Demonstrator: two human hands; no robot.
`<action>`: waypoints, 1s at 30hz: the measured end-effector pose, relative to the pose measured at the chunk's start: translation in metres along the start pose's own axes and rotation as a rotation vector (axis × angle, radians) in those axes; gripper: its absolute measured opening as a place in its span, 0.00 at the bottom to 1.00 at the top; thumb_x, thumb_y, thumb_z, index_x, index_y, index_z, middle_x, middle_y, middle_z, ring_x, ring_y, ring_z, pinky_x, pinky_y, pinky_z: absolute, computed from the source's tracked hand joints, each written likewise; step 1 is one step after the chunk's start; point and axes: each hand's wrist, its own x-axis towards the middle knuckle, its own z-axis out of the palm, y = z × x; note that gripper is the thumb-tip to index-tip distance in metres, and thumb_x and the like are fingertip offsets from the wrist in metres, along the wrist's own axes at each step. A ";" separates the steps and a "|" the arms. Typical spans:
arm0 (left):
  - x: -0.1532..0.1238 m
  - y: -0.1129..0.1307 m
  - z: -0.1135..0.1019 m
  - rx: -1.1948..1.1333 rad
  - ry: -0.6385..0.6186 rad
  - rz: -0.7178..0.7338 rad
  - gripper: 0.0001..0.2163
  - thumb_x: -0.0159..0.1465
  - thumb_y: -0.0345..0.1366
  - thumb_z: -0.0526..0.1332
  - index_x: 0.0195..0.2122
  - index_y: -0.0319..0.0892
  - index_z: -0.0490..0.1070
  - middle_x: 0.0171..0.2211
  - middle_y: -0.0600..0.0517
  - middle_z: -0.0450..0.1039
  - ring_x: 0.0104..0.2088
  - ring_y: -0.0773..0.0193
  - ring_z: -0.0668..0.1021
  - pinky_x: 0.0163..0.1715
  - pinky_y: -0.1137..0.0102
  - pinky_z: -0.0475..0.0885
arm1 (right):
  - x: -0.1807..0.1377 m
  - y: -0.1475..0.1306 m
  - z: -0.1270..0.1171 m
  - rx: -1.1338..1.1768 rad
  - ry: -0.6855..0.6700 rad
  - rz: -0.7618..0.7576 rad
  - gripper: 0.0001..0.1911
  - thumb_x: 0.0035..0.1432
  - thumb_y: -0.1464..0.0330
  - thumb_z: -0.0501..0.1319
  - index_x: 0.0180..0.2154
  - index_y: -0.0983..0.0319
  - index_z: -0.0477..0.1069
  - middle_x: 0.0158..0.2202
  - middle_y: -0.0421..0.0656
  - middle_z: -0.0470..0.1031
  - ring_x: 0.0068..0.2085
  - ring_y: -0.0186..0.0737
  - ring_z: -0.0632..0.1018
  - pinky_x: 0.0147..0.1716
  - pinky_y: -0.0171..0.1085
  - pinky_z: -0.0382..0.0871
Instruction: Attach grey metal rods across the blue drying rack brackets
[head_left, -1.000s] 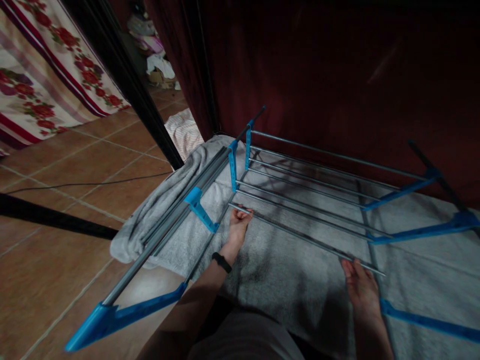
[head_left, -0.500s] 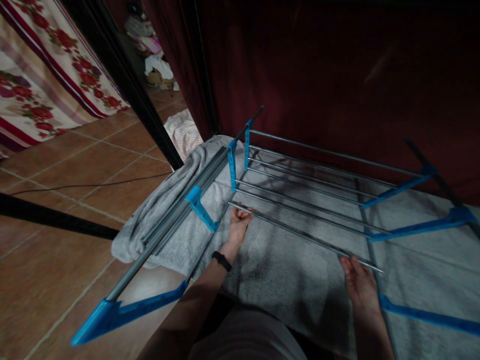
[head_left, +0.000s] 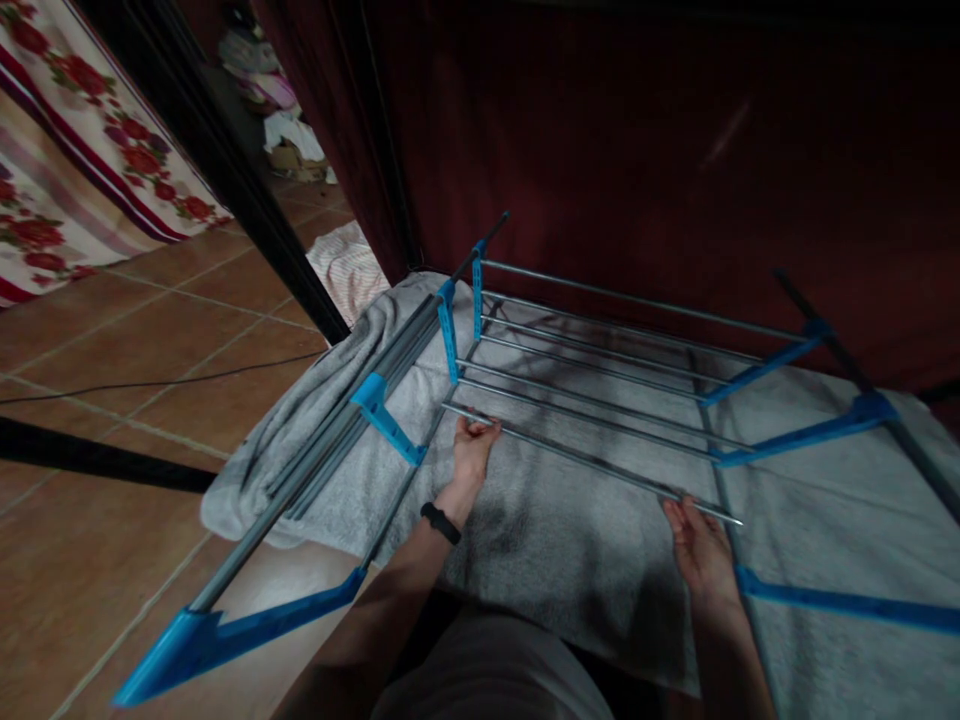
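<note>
Grey blanket (head_left: 555,530) beneath a slim, straight metal rod (head_left: 585,459), silvery and smooth.

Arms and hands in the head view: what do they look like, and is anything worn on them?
Each grip is a bare human hand, left hand and right hand alike, without gloves. The left forearm wears a dark band at the wrist; the right forearm shows none. No sleeves, cables or markings are visible.
</note>
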 end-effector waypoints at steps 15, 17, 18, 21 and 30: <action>-0.005 -0.019 0.016 0.050 0.007 -0.080 0.18 0.52 0.35 0.83 0.33 0.47 0.73 0.24 0.61 0.70 0.26 0.65 0.78 0.36 0.66 0.80 | -0.011 -0.009 0.020 0.119 -0.018 0.008 0.14 0.53 0.63 0.79 0.33 0.56 0.76 0.32 0.35 0.81 0.39 0.37 0.84 0.56 0.44 0.83; -0.005 -0.015 0.016 0.049 0.010 -0.085 0.18 0.53 0.37 0.83 0.32 0.47 0.73 0.23 0.61 0.70 0.26 0.66 0.78 0.37 0.67 0.80 | -0.010 -0.009 0.022 0.143 -0.007 0.014 0.13 0.53 0.64 0.79 0.34 0.56 0.76 0.34 0.36 0.83 0.38 0.37 0.84 0.54 0.43 0.84; -0.006 -0.014 0.017 0.044 0.012 -0.092 0.18 0.53 0.36 0.83 0.32 0.47 0.74 0.23 0.62 0.69 0.26 0.66 0.78 0.37 0.67 0.80 | -0.009 -0.009 0.024 0.152 0.001 0.014 0.13 0.54 0.64 0.79 0.35 0.56 0.77 0.34 0.36 0.83 0.38 0.37 0.84 0.53 0.42 0.84; -0.010 -0.008 0.019 0.007 0.022 -0.125 0.16 0.54 0.31 0.82 0.33 0.46 0.75 0.22 0.63 0.68 0.26 0.68 0.77 0.42 0.69 0.80 | -0.008 -0.006 0.025 0.162 0.023 0.011 0.12 0.54 0.63 0.79 0.34 0.55 0.77 0.33 0.36 0.83 0.37 0.37 0.84 0.53 0.43 0.84; -0.021 0.002 0.031 0.026 0.036 -0.214 0.19 0.53 0.21 0.80 0.29 0.44 0.71 0.24 0.62 0.71 0.28 0.70 0.78 0.44 0.71 0.81 | -0.005 0.005 0.017 0.090 -0.045 -0.048 0.13 0.51 0.64 0.78 0.36 0.50 0.78 0.39 0.37 0.85 0.49 0.44 0.85 0.63 0.51 0.80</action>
